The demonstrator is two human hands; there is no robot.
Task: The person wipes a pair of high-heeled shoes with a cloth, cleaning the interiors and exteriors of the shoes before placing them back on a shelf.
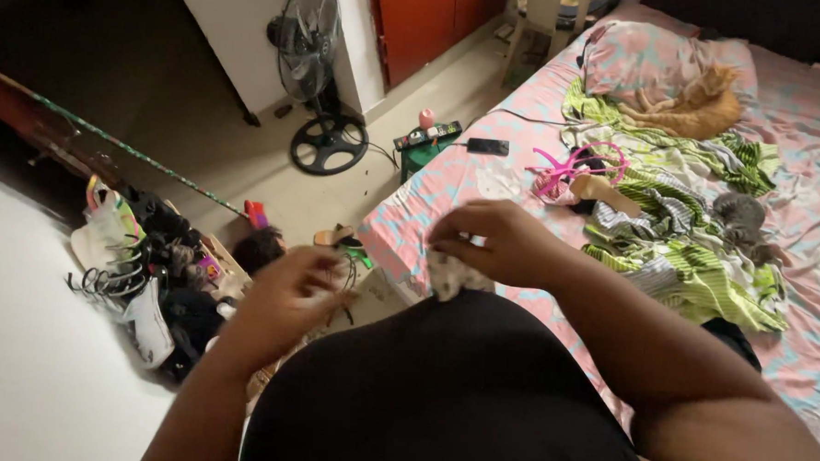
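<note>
Currently both forearms come up from the bottom of the frame, elbows bent, hands meeting near centre over a black garment [458,389] covering the person's front

Right hand [506,244], centre frame: wrist bent, fingers curled down and pinched on the top edge of a small white patterned cloth [452,277], which hangs from the fingertips just above the black garment, at the near edge of the bed [803,100]

Left hand [290,285], left of centre: fingers loosely curled, narrow spread, blurred. It looks closed on a thin dark strand [348,276] trailing from it, but can't tell the grip for sure

Around:
- striped green and white clothes [694,261] heaped on the pink sheet, right of centre
- pink hanger [574,166] lying on the heap's left end
- orange cat [697,105] lying upper right, beside a pillow [639,56]
- grey kitten [742,217] on the clothes, right side
- black phone [487,146] at the bed edge, upper centre
- standing fan [311,60] on the floor, upper left of centre
- pile of shoes and bags [150,274] on the floor, left
</note>
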